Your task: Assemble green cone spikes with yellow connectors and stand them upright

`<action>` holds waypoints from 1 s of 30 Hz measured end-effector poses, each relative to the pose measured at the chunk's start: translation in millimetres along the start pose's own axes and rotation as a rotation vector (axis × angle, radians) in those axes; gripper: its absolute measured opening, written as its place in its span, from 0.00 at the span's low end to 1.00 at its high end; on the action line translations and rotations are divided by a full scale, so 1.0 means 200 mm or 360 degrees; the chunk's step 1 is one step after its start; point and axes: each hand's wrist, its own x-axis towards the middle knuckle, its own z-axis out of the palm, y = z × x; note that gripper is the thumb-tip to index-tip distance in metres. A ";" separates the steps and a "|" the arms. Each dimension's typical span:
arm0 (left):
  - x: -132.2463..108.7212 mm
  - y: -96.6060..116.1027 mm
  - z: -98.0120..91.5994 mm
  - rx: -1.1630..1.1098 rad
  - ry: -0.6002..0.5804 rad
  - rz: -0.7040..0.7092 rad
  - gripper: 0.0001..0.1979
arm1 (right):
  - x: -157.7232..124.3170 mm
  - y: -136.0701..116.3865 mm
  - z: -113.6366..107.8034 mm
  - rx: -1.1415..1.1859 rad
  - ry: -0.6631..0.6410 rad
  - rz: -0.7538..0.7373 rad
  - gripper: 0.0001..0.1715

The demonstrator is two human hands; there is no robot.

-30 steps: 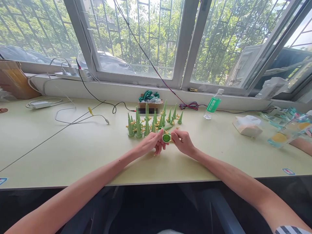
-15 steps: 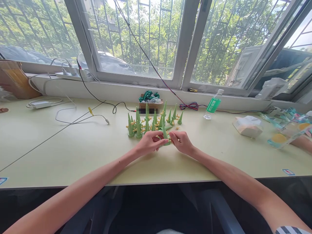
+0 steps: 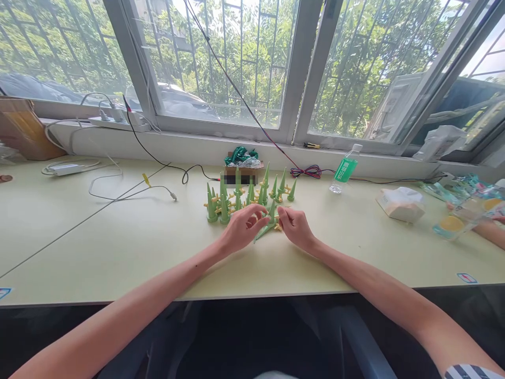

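Several green cones [image 3: 223,209] with yellow pegs at their sides stand upright in a cluster on the table. In front of the cluster, one green cone [image 3: 272,211] stands between my two hands. A second green piece [image 3: 262,234] lies slanted on the table just below it. My left hand [image 3: 245,225] is beside the standing cone, its fingers curved and apart with nothing visible in them. On the other side, my right hand [image 3: 295,225] has thumb and fingers pinched together; anything inside the pinch is hidden. A yellow peg [image 3: 278,227] shows below its fingertips.
Behind the cones is a small cardboard box [image 3: 252,171] with green and clear wrapping. A water bottle [image 3: 345,169] and tissue pack [image 3: 401,204] stand to the right. Cables [image 3: 130,196] cross the left side. Another person's arm [image 3: 489,231] is at the far right.
My left hand has let go of the green cone, its fingers now apart. The cone stands upright between my hands, and the slanted green piece has come into view. My right hand moved slightly right.
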 end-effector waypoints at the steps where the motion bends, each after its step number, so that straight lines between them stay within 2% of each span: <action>1: 0.00 0.01 0.00 -0.0041 0.0005 -0.0060 0.17 | 0.00 0.00 0.00 0.0006 0.0038 0.0019 0.32; 4: 0.00 0.01 0.00 -0.0123 -0.0054 -0.0246 0.28 | 0.00 0.00 -0.01 0.0058 0.0073 0.0054 0.31; 6: 0.00 0.01 0.01 -0.0181 -0.0161 -0.0359 0.33 | 0.00 0.00 -0.01 0.0115 0.0032 0.0053 0.31; 10: 0.00 0.00 0.01 -0.0302 -0.0383 -0.0511 0.37 | -0.01 -0.01 -0.02 0.0161 -0.0108 -0.0002 0.31; 21: 0.01 0.04 -0.03 -0.0324 -0.0431 -0.0537 0.31 | -0.01 -0.01 -0.02 0.0221 -0.0185 -0.0046 0.29; 30: 0.00 0.04 -0.04 -0.0157 -0.0361 -0.0355 0.22 | -0.01 -0.01 -0.02 0.0241 -0.0205 -0.0051 0.29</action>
